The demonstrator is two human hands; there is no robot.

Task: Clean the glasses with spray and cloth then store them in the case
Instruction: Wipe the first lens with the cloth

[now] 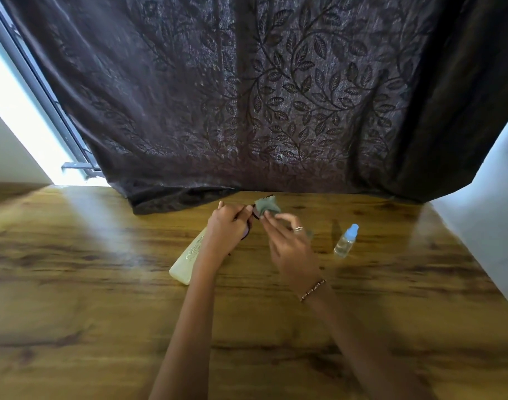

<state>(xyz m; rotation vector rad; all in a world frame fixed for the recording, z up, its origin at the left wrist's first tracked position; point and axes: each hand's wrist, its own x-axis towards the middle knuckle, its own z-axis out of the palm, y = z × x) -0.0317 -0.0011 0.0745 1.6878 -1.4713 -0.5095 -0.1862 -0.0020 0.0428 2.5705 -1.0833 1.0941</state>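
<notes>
desk (102,284): warm brown wood grain, darker streaks and knots | curtain (275,96) over far edge: dark brown, vine-and-leaf pattern | cloth (268,207): plain grey-green | glasses (247,230): dark frame, purplish tint | case (189,255): pale cream-yellow, faint lettering | spray bottle (346,241) toward right edge: clear, light-blue cap | bracelet (312,290): gold and dark beads

I see both forearms stretched forward, hands close together. The left hand (226,226) is curled in a grip; the right hand (290,246) pinches with its fingertips.
</notes>
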